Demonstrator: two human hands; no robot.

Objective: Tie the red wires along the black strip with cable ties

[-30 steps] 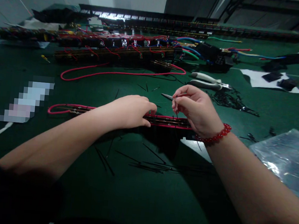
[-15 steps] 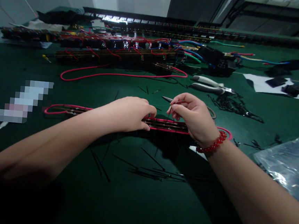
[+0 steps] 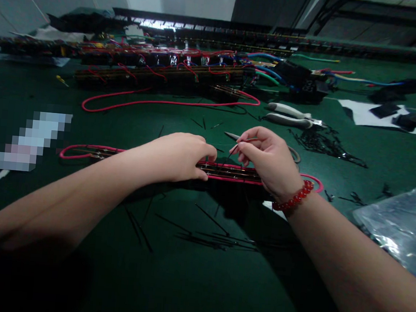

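Observation:
A long, narrow bundle (image 3: 234, 172) of copper-coloured bars edged with red cable lies across the table before me. My left hand (image 3: 188, 159) grips its middle from above, thumb on the near side and fingers curled over the far side. Over the bundle's right part, my right hand (image 3: 266, 154) pinches a thin black cable tie (image 3: 229, 157) between thumb and fingertips. The tie slants down to the bundle. Scissors (image 3: 232, 136) show a pointed blade and a loop handle behind the right hand; whether it holds them too I cannot tell.
Loose cable ties (image 3: 218, 240) lie on the near side. Pliers (image 3: 289, 115) rest beyond my right hand, near a heap of black clippings (image 3: 325, 144). A clear plastic bag (image 3: 402, 226) is at right. Long wired assemblies (image 3: 157, 66) span the back.
The cable tie's upper end has swung slightly left, so the tie now slants more. My right fingertips shifted a little left; my left hand keeps its grip on the bundle.

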